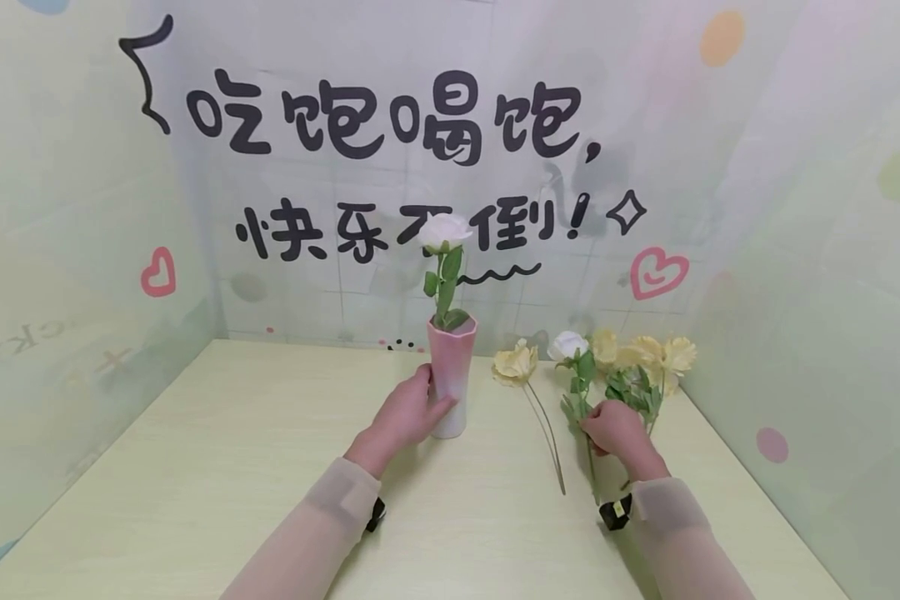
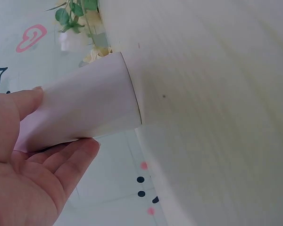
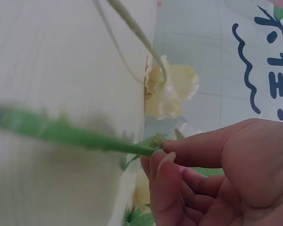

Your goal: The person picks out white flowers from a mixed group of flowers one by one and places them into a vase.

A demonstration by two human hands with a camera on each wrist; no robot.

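A pink-to-white vase (image 1: 452,375) stands upright on the table, with one white artificial rose (image 1: 446,233) in it. My left hand (image 1: 405,406) grips the vase's lower body from the left; in the left wrist view the thumb and fingers lie on either side of the vase (image 2: 85,103). My right hand (image 1: 621,433) pinches the green stem (image 3: 85,136) of a second white rose (image 1: 569,346) between thumb and fingertips. That stem's lower end is off the tabletop in the right wrist view. Left of it lies a yellow flower (image 1: 516,363) with thin stems.
Several more yellow flowers (image 1: 666,357) with green leaves lie at the table's back right, behind my right hand. The pale wooden table (image 1: 217,467) is bounded by a printed backdrop (image 1: 390,50) behind and at both sides.
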